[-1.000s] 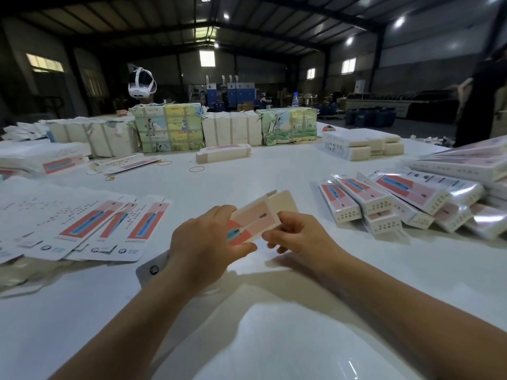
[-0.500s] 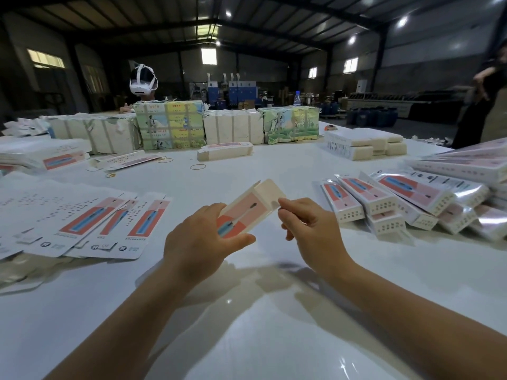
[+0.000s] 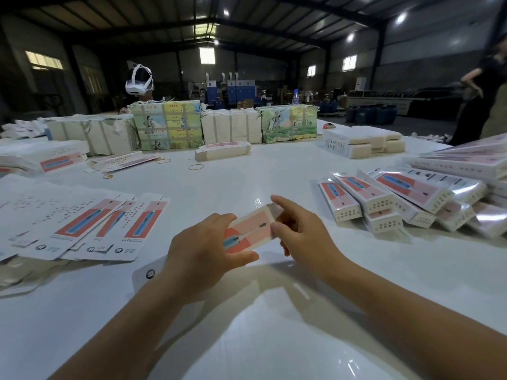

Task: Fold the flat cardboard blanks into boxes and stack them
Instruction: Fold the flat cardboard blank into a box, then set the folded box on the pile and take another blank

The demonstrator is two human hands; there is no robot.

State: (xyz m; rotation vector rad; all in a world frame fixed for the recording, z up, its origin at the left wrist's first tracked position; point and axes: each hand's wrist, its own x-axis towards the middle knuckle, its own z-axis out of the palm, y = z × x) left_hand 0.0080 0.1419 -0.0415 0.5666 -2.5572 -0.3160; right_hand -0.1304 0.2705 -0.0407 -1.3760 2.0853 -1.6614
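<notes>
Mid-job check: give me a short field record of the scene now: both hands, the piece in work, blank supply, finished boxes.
left hand: grips the near end of the pink and white cardboard box
right hand: at the box's far end, index finger stretched over its end flap
box in work: held above the white table, far end not yet closed
flat white and pink blanks: fanned out on the table, left
finished pink and white boxes: piled on the right

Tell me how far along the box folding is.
Done: a pile of folded boxes lies at the right. In hand: the left hand grips a pink box while the right hand works on its far end. Left: a spread of flat blanks waits at the left, so plenty remains.
</notes>
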